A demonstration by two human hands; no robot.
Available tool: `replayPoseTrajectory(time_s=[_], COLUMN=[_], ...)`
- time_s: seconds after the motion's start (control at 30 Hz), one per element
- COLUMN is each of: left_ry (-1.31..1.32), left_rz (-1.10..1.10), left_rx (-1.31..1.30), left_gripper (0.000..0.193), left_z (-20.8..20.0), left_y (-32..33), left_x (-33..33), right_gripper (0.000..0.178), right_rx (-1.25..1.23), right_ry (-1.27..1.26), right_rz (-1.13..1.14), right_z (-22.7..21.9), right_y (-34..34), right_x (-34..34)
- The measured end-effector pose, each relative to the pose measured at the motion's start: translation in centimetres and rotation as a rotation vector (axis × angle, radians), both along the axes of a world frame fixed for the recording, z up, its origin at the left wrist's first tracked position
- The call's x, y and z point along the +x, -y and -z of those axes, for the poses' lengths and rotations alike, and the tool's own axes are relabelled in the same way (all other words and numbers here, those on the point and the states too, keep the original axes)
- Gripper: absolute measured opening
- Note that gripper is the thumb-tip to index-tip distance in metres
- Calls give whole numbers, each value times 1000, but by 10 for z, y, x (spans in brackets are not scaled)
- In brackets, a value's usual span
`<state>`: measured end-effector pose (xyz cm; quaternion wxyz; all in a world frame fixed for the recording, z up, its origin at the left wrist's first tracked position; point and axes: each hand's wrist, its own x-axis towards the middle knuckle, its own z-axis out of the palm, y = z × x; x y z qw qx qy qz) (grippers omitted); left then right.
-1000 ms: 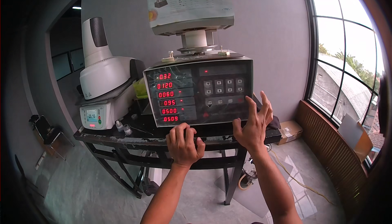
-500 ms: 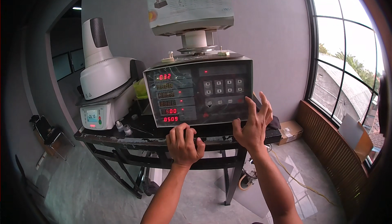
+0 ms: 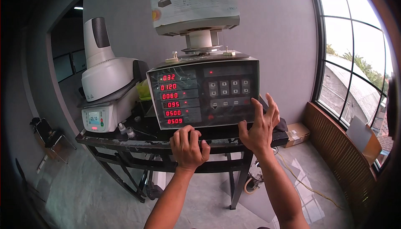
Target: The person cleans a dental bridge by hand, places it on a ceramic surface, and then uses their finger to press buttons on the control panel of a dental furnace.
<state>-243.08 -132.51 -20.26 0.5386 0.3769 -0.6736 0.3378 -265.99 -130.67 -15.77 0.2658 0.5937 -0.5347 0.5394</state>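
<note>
A dental furnace control unit (image 3: 204, 95) with a dark front panel stands on a black table (image 3: 125, 144). Red digits glow in several rows on its left side, and arrow buttons sit on the right. My left hand (image 3: 188, 149) has its fingers curled at the table's front edge, below the digit rows. At the panel's lower right corner is my right hand (image 3: 258, 131), fingers spread and the index raised close to the panel's edge. Whether that fingertip touches the panel I cannot tell. Above the unit rises a furnace head (image 3: 198, 41) with a paper sheet (image 3: 196, 3) on its front.
To the left stands a white rounded furnace (image 3: 106, 78) with a small screen. Two small bottles (image 3: 126, 131) and a thin tool lie before it. Small pegged holders (image 3: 171, 57) rest on the unit's top. A cardboard box (image 3: 297, 135) and yellow cable (image 3: 309, 183) are at right.
All of the digit rows now glow with full numbers, where several were dim or partly lit before. Both hands have stayed almost in place.
</note>
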Motion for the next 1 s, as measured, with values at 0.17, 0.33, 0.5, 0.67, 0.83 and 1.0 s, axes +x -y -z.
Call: replayPoseTrajectory(time_s=[0.17, 0.33, 0.5, 0.67, 0.83, 1.0], left_ry=[0, 0, -3, -4, -2, -2], left_rz=[0, -4, 5, 1, -2, -2], left_rx=[-4, -1, -5, -1, -3, -6], left_gripper=[27, 27, 27, 28, 27, 27], left_z=[0, 0, 0, 0, 0, 1], left_y=[0, 0, 1, 1, 1, 1], left_x=[0, 1, 0, 0, 0, 0], right_gripper=[74, 73, 73, 73, 74, 73], right_rx=[1, 1, -4, -1, -3, -17], right_ry=[0, 3, 2, 2, 3, 4], right_rz=[0, -5, 0, 2, -1, -7], right_z=[0, 0, 0, 0, 0, 0], right_y=[-1, 0, 0, 0, -1, -1], right_x=[0, 1, 0, 0, 0, 0])
